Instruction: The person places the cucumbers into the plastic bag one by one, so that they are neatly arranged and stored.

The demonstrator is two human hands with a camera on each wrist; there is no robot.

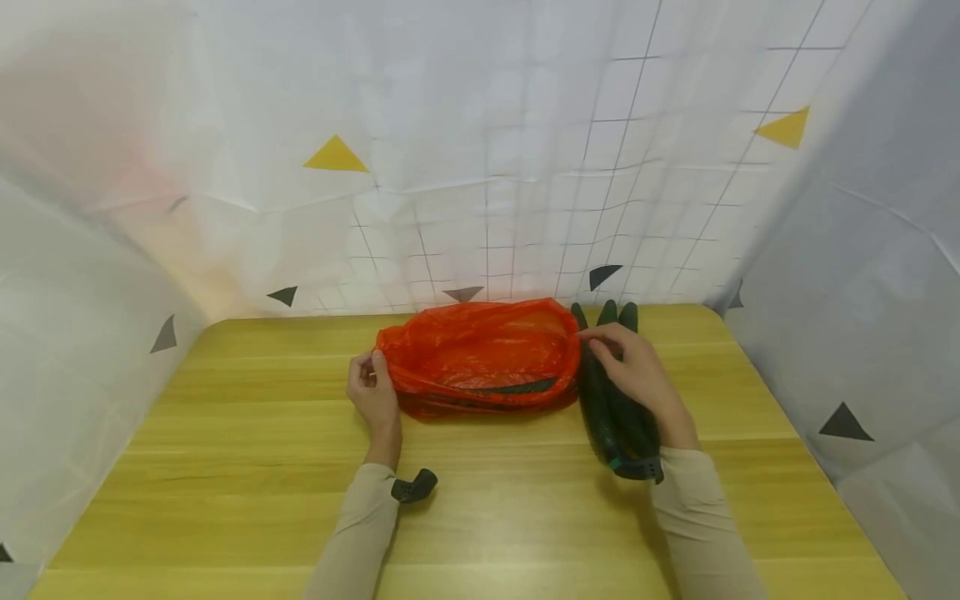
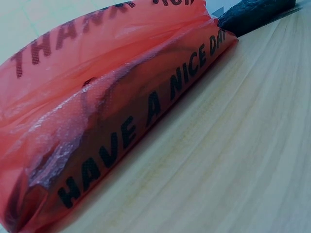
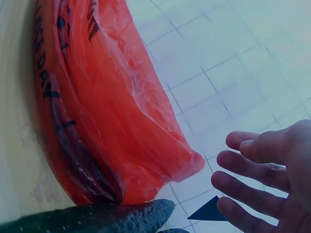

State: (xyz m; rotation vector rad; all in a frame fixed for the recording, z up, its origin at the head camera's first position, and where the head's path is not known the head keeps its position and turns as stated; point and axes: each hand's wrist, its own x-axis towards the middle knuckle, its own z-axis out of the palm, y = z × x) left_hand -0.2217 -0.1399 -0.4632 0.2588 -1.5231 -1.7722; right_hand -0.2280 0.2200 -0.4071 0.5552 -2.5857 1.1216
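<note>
A red plastic bag [image 1: 480, 333] lies on its side at the back of the table with its mouth spread wide. Black print including "HAVE A NICE DAY" runs along the bag [image 2: 146, 97] in the left wrist view. Through its opening shows a dark green cucumber [image 1: 525, 387]. My left hand [image 1: 377, 404] pinches the bag's left edge between thumb and fingers. At the bag's right end, my right hand [image 1: 637, 371] hovers over several dark green cucumbers [image 1: 611, 408]. The right wrist view has its loosely bent fingers [image 3: 248, 194] apart from the bag, holding nothing.
The cucumbers lie side by side against the bag's right end, tips toward the back wall. A white sheet [image 1: 465, 167] with grid lines and triangles rises behind the wooden table [image 1: 510, 525]. Similar sheets stand at both sides.
</note>
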